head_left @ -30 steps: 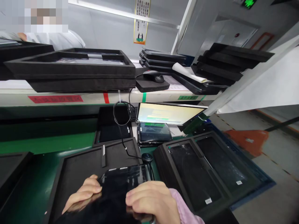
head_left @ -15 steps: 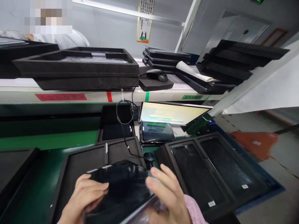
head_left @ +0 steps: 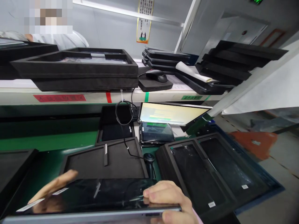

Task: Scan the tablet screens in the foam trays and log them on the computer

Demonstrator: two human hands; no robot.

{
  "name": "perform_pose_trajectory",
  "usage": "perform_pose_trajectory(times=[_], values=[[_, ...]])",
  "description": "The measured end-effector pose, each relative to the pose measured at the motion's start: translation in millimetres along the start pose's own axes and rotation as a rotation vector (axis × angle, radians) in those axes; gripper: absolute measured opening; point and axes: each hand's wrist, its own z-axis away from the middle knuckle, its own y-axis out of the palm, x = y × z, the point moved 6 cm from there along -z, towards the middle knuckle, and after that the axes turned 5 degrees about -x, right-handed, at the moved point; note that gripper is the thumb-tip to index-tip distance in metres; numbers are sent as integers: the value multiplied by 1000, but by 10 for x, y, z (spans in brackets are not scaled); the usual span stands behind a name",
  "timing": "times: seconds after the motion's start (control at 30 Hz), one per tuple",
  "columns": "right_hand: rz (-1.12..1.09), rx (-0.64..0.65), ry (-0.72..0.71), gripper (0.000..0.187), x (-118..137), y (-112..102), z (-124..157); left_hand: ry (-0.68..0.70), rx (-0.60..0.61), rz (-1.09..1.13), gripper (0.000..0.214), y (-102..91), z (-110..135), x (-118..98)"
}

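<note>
A glossy black tablet [head_left: 112,193] with a grey metal edge is tilted in front of me, with small white labels at its left end. My right hand [head_left: 171,199] grips its right end, fingers over the screen and thumb at the edge. At the left end, my left hand [head_left: 54,185] shows partly behind the tablet, supporting it; the rest of that hand is hidden, and its reflection shows in the screen. Just beyond lies a dark foam tray [head_left: 86,163] with a divider. A black handheld scanner [head_left: 149,158] stands beside that tray.
On the right, a foam tray [head_left: 195,143] holds two dark screens. A lit monitor [head_left: 174,113] stands behind a stack of wrapped tablets [head_left: 156,132]. The shelf [head_left: 95,97] above carries foam trays [head_left: 81,70] and a mouse [head_left: 156,75]. A person [head_left: 60,40] is beyond it.
The tablet has turned from slanting to lying lengthwise across my view, its edge now facing me. My left hand has moved left and my right hand lower, around the right end.
</note>
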Motion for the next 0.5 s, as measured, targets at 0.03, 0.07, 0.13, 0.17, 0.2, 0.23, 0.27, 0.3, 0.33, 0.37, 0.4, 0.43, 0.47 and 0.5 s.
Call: perform_pose_trajectory(times=[0.03,0.07,0.13,0.17,0.2,0.23,0.27,0.3,0.33,0.37,0.4,0.43,0.47,0.5], values=[[-7,-7,4,10,-3,-7,-8,-5,-15,36,33,-36,-29,-24],[-16,-6,5,10,-5,-14,-11,-13,-21,70,33,-61,-50,-48],[-29,56,11,9,-9,-16,6,20,-7,122,33,-66,-74,-117],[-30,103,23,10,-17,-18,25,62,-1,138,33,-55,-77,-158],[-28,150,39,12,-26,-25,48,108,-12,144,32,-43,-73,-192],[-23,184,57,17,-37,-41,70,134,-36,142,30,-30,-65,-209],[-19,196,71,23,-44,-68,83,144,-76,137,28,-22,-52,-212],[-20,204,82,29,-48,-92,88,132,-128,133,26,-20,-37,-198],[-20,215,96,32,-53,-109,82,110,-184,135,25,-24,-21,-178],[-19,241,112,32,-56,-111,68,101,-225,146,25,-28,-8,-163],[-12,265,135,31,-63,-110,47,109,-249,161,24,-33,0,-160],[-5,285,160,29,-72,-109,22,132,-222,168,22,-18,-3,-170],[-2,293,187,26,-81,-115,-4,169,-167,169,20,6,-12,-192],[-1,295,220,25,-95,-127,-24,205,-110,165,20,28,-23,-217]])
